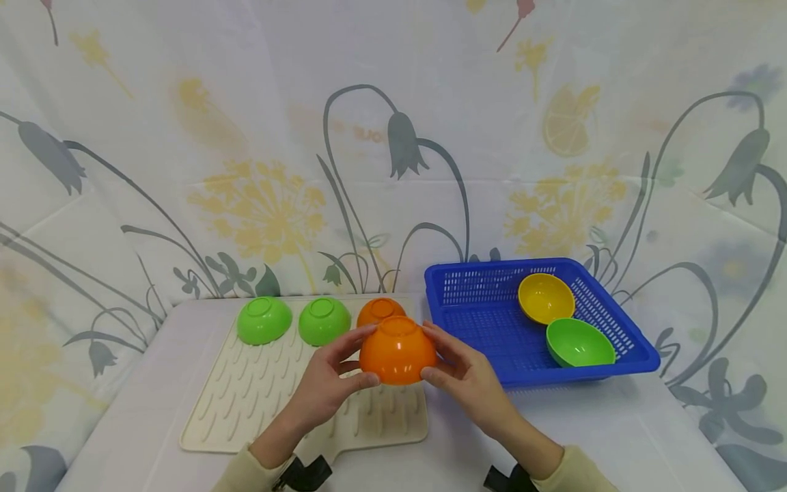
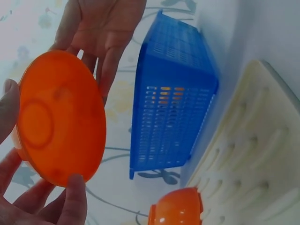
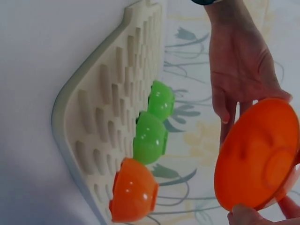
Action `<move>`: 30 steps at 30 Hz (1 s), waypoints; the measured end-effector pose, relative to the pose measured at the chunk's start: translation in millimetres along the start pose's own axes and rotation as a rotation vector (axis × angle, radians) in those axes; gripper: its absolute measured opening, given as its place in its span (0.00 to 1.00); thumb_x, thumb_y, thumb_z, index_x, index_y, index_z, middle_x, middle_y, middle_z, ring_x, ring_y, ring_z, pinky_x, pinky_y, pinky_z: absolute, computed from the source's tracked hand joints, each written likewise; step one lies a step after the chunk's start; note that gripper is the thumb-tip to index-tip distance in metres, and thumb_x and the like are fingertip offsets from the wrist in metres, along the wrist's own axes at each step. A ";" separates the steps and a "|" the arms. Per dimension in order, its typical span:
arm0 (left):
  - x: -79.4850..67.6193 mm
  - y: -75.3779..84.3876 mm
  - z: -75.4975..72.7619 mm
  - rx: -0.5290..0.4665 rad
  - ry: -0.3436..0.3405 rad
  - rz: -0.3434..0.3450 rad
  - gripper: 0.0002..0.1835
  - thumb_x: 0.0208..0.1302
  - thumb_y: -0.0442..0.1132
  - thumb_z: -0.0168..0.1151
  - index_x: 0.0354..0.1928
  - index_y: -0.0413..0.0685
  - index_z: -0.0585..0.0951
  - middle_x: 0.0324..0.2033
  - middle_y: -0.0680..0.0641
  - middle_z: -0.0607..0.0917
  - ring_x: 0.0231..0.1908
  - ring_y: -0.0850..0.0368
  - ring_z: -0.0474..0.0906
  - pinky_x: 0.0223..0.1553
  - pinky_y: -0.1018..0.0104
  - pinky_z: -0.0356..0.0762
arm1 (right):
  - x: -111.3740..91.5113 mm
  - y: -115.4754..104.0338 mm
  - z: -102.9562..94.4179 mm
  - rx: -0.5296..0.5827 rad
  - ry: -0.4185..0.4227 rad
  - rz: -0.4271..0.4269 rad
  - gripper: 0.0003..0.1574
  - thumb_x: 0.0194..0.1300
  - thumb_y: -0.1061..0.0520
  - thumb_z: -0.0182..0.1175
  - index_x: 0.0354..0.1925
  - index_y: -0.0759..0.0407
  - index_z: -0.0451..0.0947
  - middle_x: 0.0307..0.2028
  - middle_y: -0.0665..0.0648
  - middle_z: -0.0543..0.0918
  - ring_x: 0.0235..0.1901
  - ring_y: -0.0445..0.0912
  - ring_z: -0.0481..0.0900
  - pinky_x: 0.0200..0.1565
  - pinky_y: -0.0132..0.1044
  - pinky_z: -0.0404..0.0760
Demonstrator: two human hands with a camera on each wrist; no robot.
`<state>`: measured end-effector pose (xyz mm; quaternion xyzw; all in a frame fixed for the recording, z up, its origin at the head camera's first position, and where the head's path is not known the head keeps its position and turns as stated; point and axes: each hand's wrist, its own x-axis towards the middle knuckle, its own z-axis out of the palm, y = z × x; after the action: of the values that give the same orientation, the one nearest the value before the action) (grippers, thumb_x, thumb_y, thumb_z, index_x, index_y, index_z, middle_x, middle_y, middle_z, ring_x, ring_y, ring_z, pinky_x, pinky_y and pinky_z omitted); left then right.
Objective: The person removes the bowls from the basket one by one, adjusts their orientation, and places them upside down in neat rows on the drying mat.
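Both hands hold an orange bowl [image 1: 398, 354] upside down, raised over the far right part of a cream drying mat [image 1: 277, 400]. My left hand [image 1: 332, 374] grips its left side, thumb near the rim and fingers by the base. On the opposite side my right hand [image 1: 464, 380] pinches it in the same way. The bowl's hollow inside faces the camera in the left wrist view. Behind it a second orange bowl [image 1: 380, 309] rests upside down on the mat, partly covered in the head view. Two green bowls [image 1: 264, 320] [image 1: 324, 321] sit inverted along the mat's back edge.
A blue plastic basket [image 1: 473, 328] with perforated sides stands right of the mat. Inside it, at the right, lie a yellow bowl [image 1: 546, 298] and a green bowl [image 1: 580, 343], openings showing. A patterned curtain [image 1: 270, 137] hangs behind the white table [image 1: 154, 383].
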<state>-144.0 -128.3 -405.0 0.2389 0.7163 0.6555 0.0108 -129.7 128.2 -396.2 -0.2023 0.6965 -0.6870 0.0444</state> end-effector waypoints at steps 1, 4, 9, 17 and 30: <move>-0.6 -1.1 -0.2 0.013 -0.001 0.013 0.34 0.59 0.35 0.73 0.68 0.50 0.74 0.67 0.48 0.74 0.65 0.47 0.70 0.55 0.58 0.79 | 0.0 -1.1 0.9 0.019 -0.002 0.025 0.38 0.68 0.62 0.64 0.72 0.59 0.64 0.73 0.58 0.62 0.71 0.53 0.63 0.61 0.35 0.71; -2.5 -3.1 -1.3 0.034 -0.012 0.032 0.35 0.58 0.35 0.73 0.68 0.54 0.73 0.68 0.52 0.72 0.67 0.50 0.69 0.56 0.59 0.78 | -0.3 -4.2 3.4 0.031 -0.002 0.091 0.42 0.65 0.60 0.67 0.73 0.61 0.62 0.73 0.59 0.62 0.71 0.52 0.62 0.63 0.33 0.68; -6.0 -4.9 -4.9 0.066 -0.015 0.023 0.39 0.56 0.36 0.75 0.70 0.56 0.71 0.69 0.53 0.71 0.68 0.53 0.66 0.57 0.57 0.77 | 0.4 -4.4 6.7 -0.005 -0.021 0.122 0.47 0.61 0.58 0.71 0.73 0.60 0.61 0.73 0.58 0.63 0.72 0.51 0.60 0.65 0.32 0.63; -12.0 -5.9 -12.6 0.166 -0.007 -0.114 0.45 0.51 0.42 0.79 0.72 0.54 0.68 0.70 0.52 0.70 0.68 0.49 0.65 0.58 0.56 0.76 | 1.5 8.4 14.5 0.003 -0.048 0.054 0.45 0.60 0.58 0.71 0.71 0.60 0.64 0.74 0.59 0.61 0.73 0.52 0.57 0.66 0.33 0.62; -26.4 -20.7 -30.3 0.254 0.035 -0.211 0.43 0.51 0.45 0.79 0.70 0.55 0.69 0.66 0.50 0.73 0.66 0.47 0.68 0.59 0.44 0.74 | 11.4 25.9 51.1 0.041 0.035 0.107 0.42 0.61 0.68 0.67 0.71 0.69 0.63 0.73 0.69 0.60 0.73 0.59 0.55 0.67 0.42 0.60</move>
<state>-137.3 -166.5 -428.1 0.1505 0.8146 0.5590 0.0369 -128.5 75.6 -421.6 -0.1517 0.6929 -0.7011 0.0727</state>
